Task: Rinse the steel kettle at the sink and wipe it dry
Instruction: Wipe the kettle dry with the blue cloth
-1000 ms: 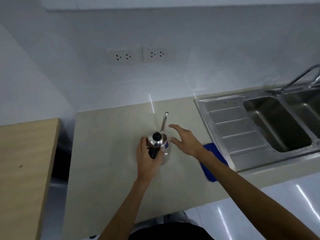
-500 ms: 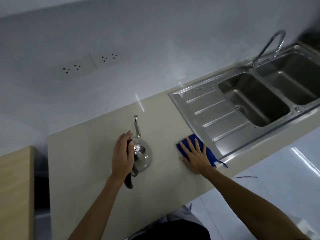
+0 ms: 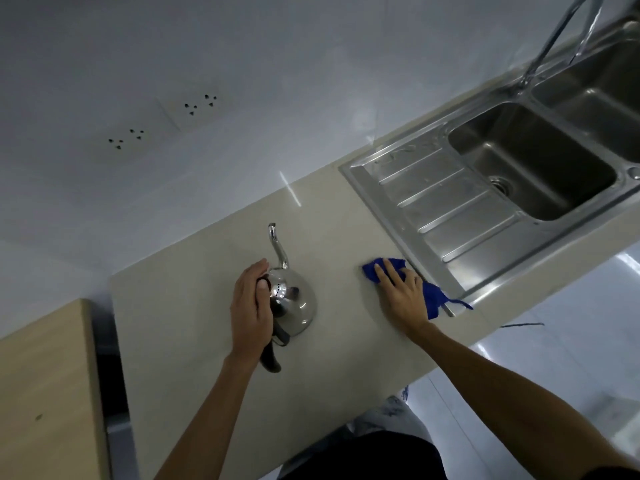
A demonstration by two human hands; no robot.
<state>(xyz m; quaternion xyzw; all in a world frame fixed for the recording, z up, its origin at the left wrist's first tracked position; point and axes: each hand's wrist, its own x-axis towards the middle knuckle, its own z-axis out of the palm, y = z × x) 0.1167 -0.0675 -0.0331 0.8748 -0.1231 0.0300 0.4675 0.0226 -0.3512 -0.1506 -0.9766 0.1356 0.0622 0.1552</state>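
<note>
Left hand (image 3: 250,308) grips the kettle (image 3: 294,303) handle, right hand (image 3: 401,294) lies flat on the blue cloth (image 3: 431,296); rinsing hasn't begun, so carrying it to the sink (image 3: 530,157) seems next.

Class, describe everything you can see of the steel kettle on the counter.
The steel kettle is small, shiny and rounded, with a thin curved gooseneck spout pointing toward the wall and a dark handle toward the person. It stands on the beige counter, left of the sink. The left hand rests over its handle side; the lid is not clearly visible.
</note>
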